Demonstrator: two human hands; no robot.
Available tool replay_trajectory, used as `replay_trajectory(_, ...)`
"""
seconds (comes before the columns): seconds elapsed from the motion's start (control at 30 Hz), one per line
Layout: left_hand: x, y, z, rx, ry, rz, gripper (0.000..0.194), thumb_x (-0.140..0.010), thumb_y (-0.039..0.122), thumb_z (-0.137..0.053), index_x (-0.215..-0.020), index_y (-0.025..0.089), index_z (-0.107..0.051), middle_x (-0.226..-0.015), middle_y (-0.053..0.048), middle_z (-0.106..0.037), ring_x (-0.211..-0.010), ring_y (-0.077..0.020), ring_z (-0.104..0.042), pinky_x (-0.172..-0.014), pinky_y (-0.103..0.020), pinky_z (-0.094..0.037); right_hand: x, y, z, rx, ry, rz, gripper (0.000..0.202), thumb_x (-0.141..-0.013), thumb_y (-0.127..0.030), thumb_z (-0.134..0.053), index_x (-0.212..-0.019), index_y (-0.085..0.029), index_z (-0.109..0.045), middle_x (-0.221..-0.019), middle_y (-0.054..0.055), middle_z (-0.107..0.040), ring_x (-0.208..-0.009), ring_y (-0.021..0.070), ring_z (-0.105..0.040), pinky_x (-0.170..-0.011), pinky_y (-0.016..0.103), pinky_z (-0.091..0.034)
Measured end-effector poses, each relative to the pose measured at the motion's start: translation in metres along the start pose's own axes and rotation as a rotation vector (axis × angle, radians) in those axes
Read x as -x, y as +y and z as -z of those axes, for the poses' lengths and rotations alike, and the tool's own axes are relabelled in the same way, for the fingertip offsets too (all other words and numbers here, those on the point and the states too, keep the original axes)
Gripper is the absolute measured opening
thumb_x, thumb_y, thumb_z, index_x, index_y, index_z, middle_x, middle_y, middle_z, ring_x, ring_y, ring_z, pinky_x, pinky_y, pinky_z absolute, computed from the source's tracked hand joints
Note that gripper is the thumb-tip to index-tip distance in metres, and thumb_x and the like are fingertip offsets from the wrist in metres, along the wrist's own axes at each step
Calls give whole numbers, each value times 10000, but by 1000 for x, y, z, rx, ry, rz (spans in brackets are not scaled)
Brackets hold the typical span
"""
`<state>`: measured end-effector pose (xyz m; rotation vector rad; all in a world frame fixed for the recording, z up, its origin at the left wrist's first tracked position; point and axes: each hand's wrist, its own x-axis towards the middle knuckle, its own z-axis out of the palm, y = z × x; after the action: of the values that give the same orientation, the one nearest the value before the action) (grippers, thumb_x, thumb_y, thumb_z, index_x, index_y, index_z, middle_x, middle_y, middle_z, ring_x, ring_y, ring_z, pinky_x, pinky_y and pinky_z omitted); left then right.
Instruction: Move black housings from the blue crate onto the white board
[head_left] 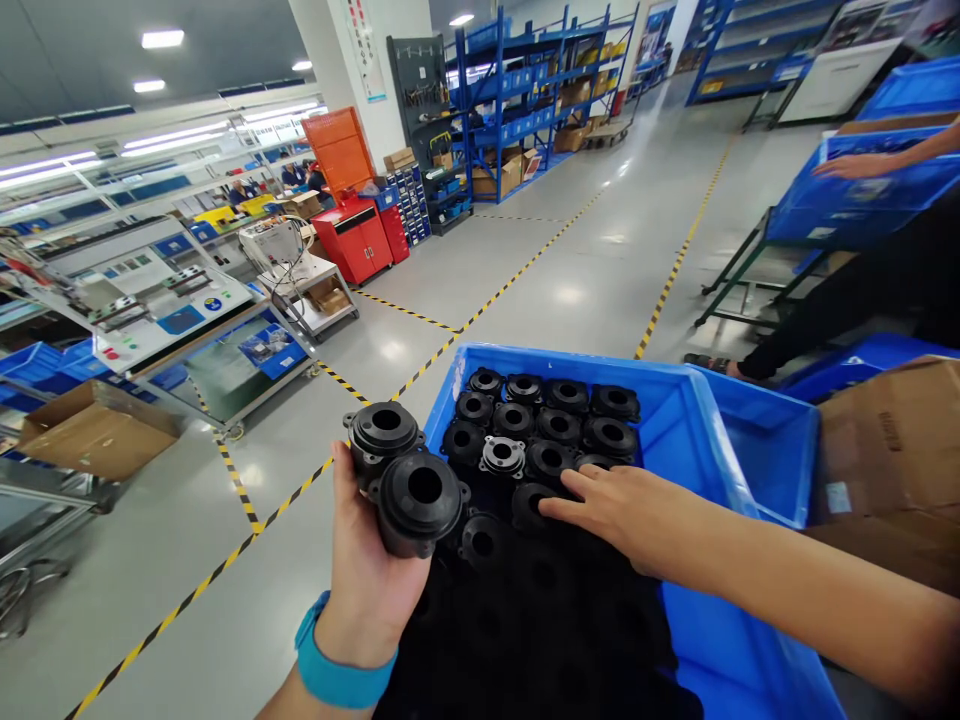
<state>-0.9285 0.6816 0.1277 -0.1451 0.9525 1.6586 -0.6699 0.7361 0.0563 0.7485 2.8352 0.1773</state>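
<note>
Down at six o'clock, the left hand (371,575) has its grip closed round two black parts (405,470), stacked against the palm just outside the bin's near-left corner. Right hand (622,510) lies flat, fingers spread and holding nothing, fingertips touching the parts in the bin (675,420). Rows of the same black round pieces (540,425) fill the bin's left half, one with a metal face (502,455) at centre. Judging by this, picking is under way; the next pick calls for the right fingers to pinch one piece clear of its neighbours without upsetting the rows. No counter shows; the bin sits above a grey floor with yellow-black tape (225,565). Blue racks (540,90) at twelve o'clock, a red cabinet (360,235) at ten, cardboard boxes (892,440) at three, another person's arm (885,160) at two.
</note>
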Motion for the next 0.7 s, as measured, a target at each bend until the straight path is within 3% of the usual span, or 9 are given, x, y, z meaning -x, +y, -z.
replay_trajectory(0.2,-1,1,0,21,-26,23,406,-988,554,-459,-1074,251,-715,-899,-27,-729,-808,-175,-695,-755,-317,-597,2,12,36,-269,-196,-69,965,-513,40,-747,-1390,-289,-512,-1115,68,-569,-974,258,-619,-714,314,-486)
replay_trajectory(0.33,1,1,-2,12,-49,28,422,-993,555,-448,-1059,239,-719,-894,-29,-723,-798,-169,-690,-746,-309,-595,2,16,53,-376,-213,-67,942,-519,60,-728,-1388,-244,-530,-1104,68,-565,-949,226,-620,-726,289,-474)
replay_trajectory(0.63,-2,0,3,-6,-73,-6,371,-982,541,-486,-1061,257,-711,-900,-19,-718,-804,-180,-688,-749,-332,-594,-1,22,72,-442,-307,-124,1031,-483,37,-756,-1416,-324,-505,-1152,49,-508,-853,180,-620,-560,225,-386)
replay_trajectory(0.7,-1,0,3,-9,-75,0,383,-983,545,-478,-1062,248,-708,-889,-21,-717,-803,-181,-689,-747,-331,-591,0,27,78,-525,-314,-134,913,-527,15,-715,-1349,-343,-543,-1146,25,-493,-802,145,-601,-527,217,-358)
